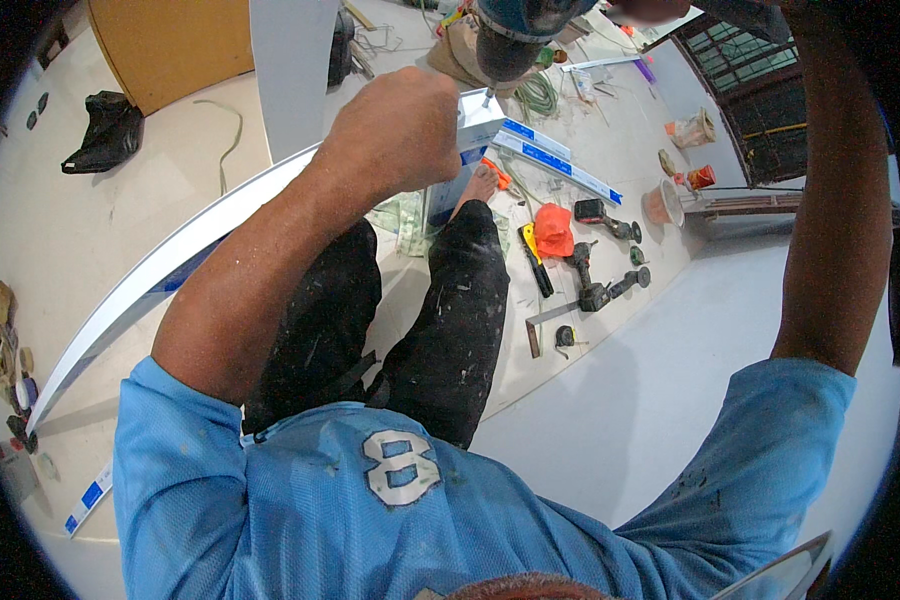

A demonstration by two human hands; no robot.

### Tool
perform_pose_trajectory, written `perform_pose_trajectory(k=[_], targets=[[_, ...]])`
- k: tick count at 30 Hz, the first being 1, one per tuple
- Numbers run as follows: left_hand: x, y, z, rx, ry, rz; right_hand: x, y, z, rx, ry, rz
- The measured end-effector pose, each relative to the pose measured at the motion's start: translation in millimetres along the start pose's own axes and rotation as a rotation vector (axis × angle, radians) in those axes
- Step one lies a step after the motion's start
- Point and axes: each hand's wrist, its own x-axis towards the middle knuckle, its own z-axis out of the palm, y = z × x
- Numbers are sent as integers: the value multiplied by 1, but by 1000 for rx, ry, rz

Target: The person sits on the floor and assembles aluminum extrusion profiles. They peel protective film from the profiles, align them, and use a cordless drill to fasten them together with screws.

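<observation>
A power drill (515, 40) with a dark chuck points down at the top of the view, partly cut off by the upper edge. My right hand (652, 10) is closed round its grip, only partly in view. At the drill's tip, the bit meets the end of a long white profile (482, 112) with blue film on its side. My left hand (395, 130) is closed on that profile close to its end, the fingertips mostly hidden behind the knuckles. From there the profile runs down to the far left under my left forearm.
On the tiled floor at right lie cordless tools (592, 290), a yellow-and-black hand tool (535, 260), an orange cloth or bag (553, 231), a tape measure (565, 337) and a square (534, 338). Blue-white strips (560, 162) lie past my foot. Buckets (662, 203) stand near the wall.
</observation>
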Motion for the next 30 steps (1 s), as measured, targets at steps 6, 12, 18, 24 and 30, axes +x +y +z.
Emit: perform_pose_trajectory(k=[6,12,18,24,30], targets=[[1,-1,2,4,16,19,1,2,1,2,3,-2],[2,-9,11,27,145,104,4,3,-1,6,6,-5],[2,-9,9,36,134,74,5,4,-1,4,10,-4],[-1,-7,8,27,151,77,5,4,-2,9,14,0],[0,-7,6,16,112,86,3,4,1,11,16,5]])
